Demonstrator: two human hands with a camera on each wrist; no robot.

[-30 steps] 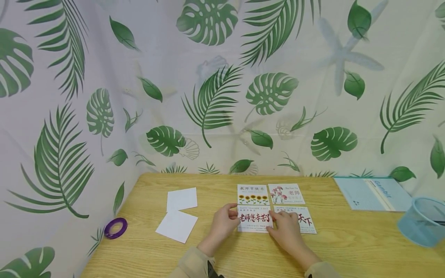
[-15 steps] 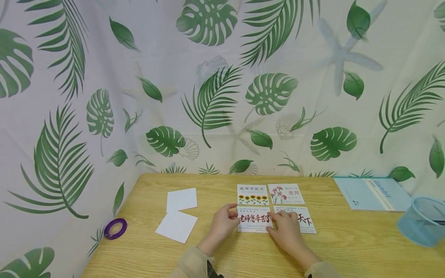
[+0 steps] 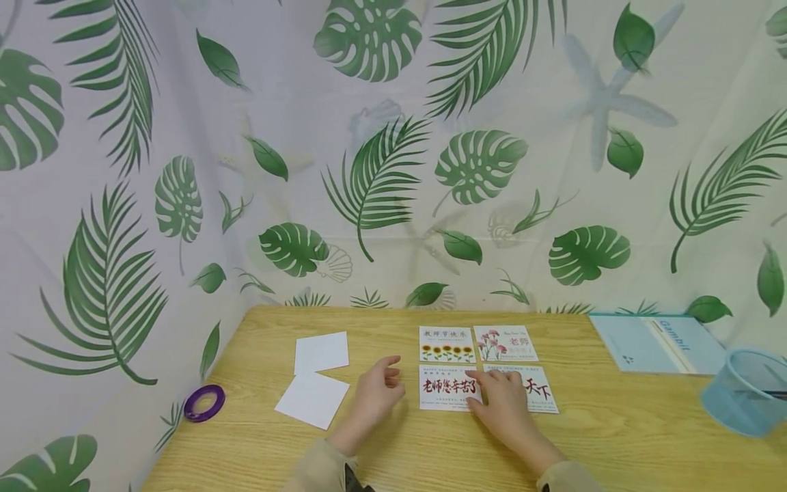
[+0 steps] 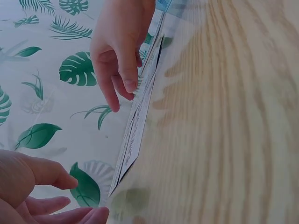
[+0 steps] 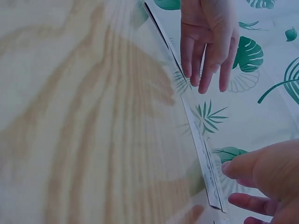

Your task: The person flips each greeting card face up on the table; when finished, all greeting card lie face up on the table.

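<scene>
In the head view, several printed cards lie in a two-by-two block: a sunflower card, a pink-flower card, and two with red lettering below. My right hand hovers with bent, spread fingers over the seam between the lower-left card and the lower-right card, covering part of the latter. Its thumb and index finger overlap the lower-left card's right edge. My left hand is off to the left of that card, fingers loosely curved around nothing. Each wrist view also shows both hands holding nothing.
Two blank white cards, an upper one and a lower one, lie left of my left hand. A purple tape roll sits at the table's left edge. Right of the block are a light-blue booklet and a blue pen holder.
My left hand has let go of the lower-left card's left edge and drawn away to the left. My right hand has shifted slightly left, and the cards look nearly unmoved.
</scene>
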